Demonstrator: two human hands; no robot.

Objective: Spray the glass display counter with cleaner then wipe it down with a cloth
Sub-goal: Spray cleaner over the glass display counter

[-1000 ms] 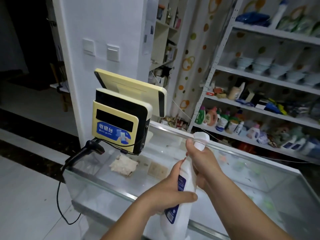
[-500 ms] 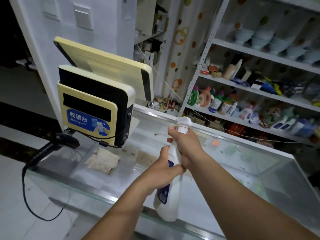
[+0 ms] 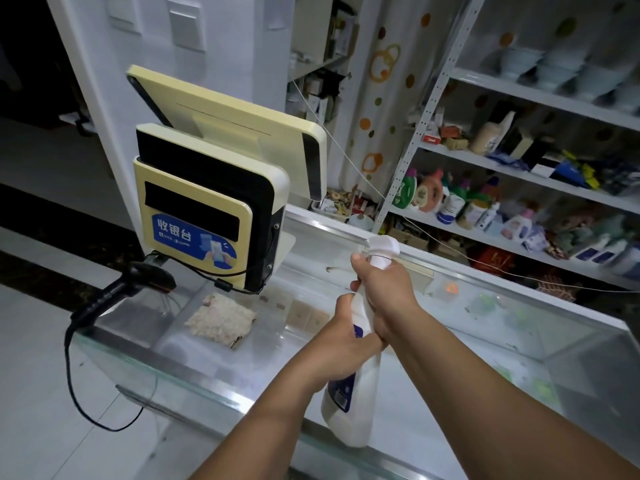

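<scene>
A white spray bottle [image 3: 349,407] with a blue label hangs over the glass display counter [image 3: 485,344], nozzle pointing left. My right hand [image 3: 388,292] grips its neck just under the white trigger head. Lower down, my left hand [image 3: 341,341] wraps around the bottle's body. A beige cloth [image 3: 221,320] lies flat on the glass to the left, near the foot of the register.
A yellow cash register [image 3: 207,209] with two screens stands on the counter's left end. A black barcode scanner [image 3: 124,289] with a trailing cable sits at the left corner. Metal shelves [image 3: 519,168] stocked with bottles line the wall behind the counter.
The view has dropped and shifted right across the counter. Both hands have kept their hold on the bottle, which now hangs more upright over the glass.
</scene>
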